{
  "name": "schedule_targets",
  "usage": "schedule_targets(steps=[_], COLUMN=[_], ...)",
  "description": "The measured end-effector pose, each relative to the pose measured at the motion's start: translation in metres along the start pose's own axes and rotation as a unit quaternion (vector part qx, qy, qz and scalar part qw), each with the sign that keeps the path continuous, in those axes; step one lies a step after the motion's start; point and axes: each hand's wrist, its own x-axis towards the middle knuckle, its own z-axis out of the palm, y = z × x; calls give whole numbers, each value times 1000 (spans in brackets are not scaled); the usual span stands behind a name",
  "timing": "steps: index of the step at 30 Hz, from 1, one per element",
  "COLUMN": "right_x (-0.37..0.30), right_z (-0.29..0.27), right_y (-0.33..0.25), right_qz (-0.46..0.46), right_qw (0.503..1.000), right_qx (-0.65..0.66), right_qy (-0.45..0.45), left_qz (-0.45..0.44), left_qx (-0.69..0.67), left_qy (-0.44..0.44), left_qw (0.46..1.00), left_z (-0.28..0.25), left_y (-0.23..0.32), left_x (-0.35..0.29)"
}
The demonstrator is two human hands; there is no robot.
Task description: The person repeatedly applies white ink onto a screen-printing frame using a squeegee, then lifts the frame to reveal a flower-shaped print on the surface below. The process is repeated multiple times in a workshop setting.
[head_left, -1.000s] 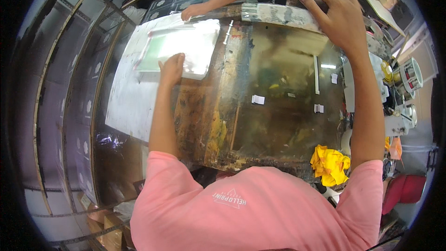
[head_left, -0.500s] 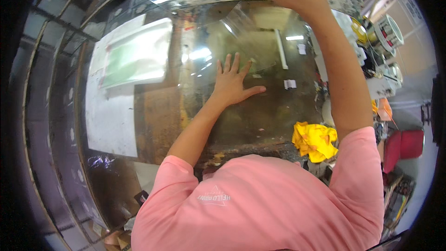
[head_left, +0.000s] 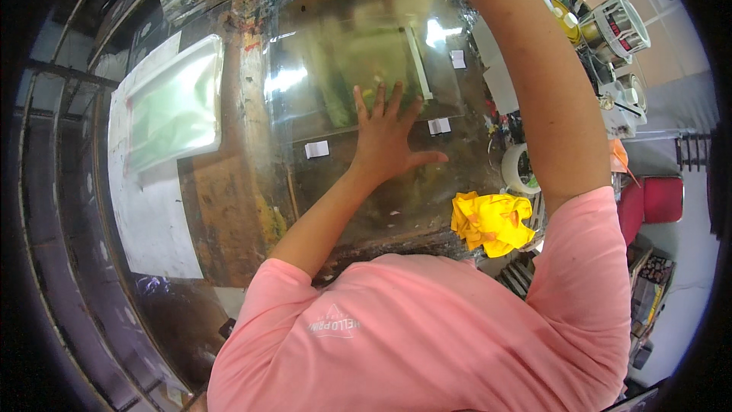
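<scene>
My left hand lies flat, fingers spread, on the dark, glossy tabletop. Its fingertips reach over the near edge of a clear plastic sheet that reflects bright light. A thin white strip lies beyond the fingers to the right. Small white tabs sit around the hand: one tab to its left, another tab beside the thumb and a third tab farther back. My right arm stretches to the far edge of the table; its hand is cut off by the top of the picture.
At the left, a stack of clear film rests on white paper. A crumpled yellow cloth lies at the near right, by a tape roll. Cans crowd the right side. A metal rack borders the left.
The view has shifted. My right hand has gone out past the top edge. My left hand has slid right across the table, uncovering a white tab. The clear sheet now looks flatter.
</scene>
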Motion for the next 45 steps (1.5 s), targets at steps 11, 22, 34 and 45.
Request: schedule_targets(steps=[11,22,34,45], right_x=[0,-5,-169,-264], right_z=[-2,-5,22,70], right_y=[-4,-10,-34,-59], right_qz=[23,11,-19,39], right_qw=[997,999,950,952], right_qx=[-53,33,106,114], right_qy=[-58,-6,-292,-283], left_qz=[10,-15,-314,-283], left_qx=[1,-124,-425,-33], left_qy=[-19,53,143,128], left_qw=[1000,991,837,950], left_z=[0,-20,-121,-46], left_y=[2,-7,-76,-91], left_x=[-2,-3,-88,-122])
